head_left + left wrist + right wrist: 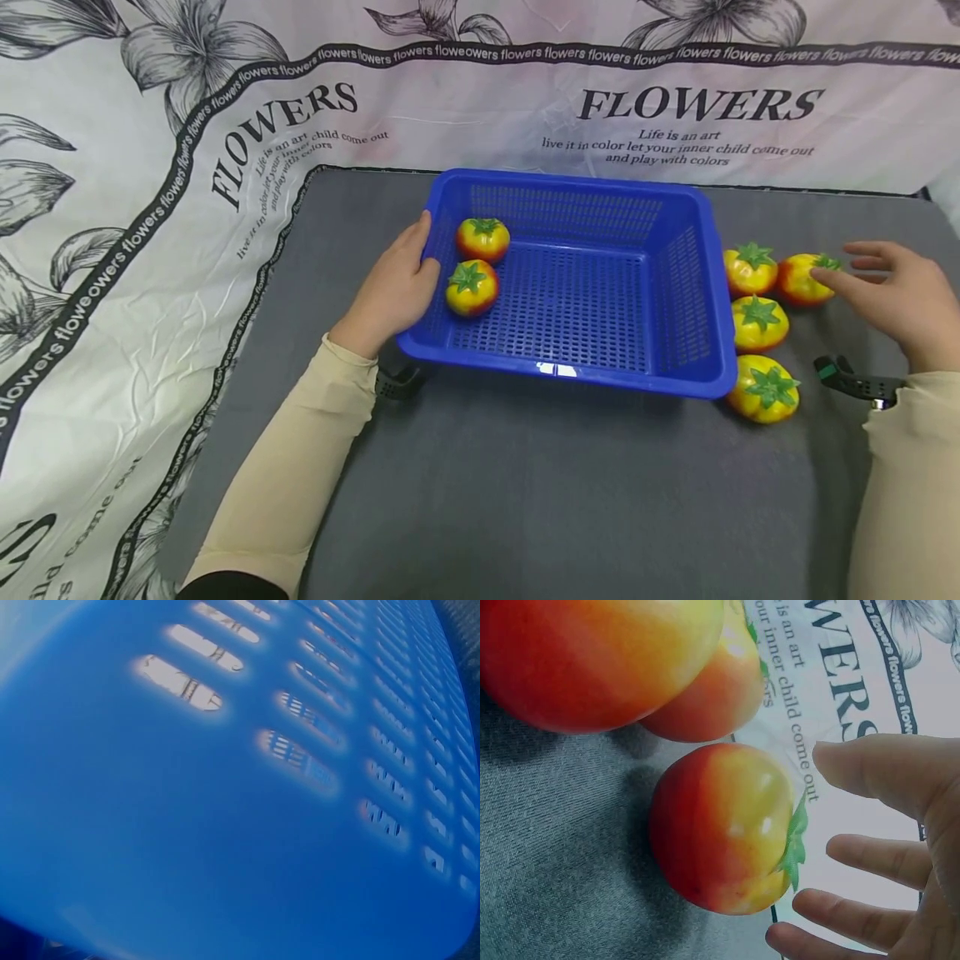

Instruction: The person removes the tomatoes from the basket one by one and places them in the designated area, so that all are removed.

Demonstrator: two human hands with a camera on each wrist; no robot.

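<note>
A blue plastic basket (555, 379) with slotted sides stands on the grey table. My left hand (393, 283) holds its left rim, the thumb over the edge; the left wrist view is filled by the basket's blue wall (187, 825). Two red-and-yellow tomatoes, a rear one (482, 242) and a front one (471, 290), lie inside at the left end. My right hand (903, 292) is beside the rightmost tomato (801, 282) outside the basket. In the right wrist view, its spread fingers and thumb face that tomato's (720, 825) green leafy top, with a gap between.
Three more tomatoes line the basket's right side: a back one (750, 271), a middle one (761, 325) and a front one (750, 392). A white cloth (465, 125) printed with flowers and lettering borders the grey table (540, 492) at the back and left.
</note>
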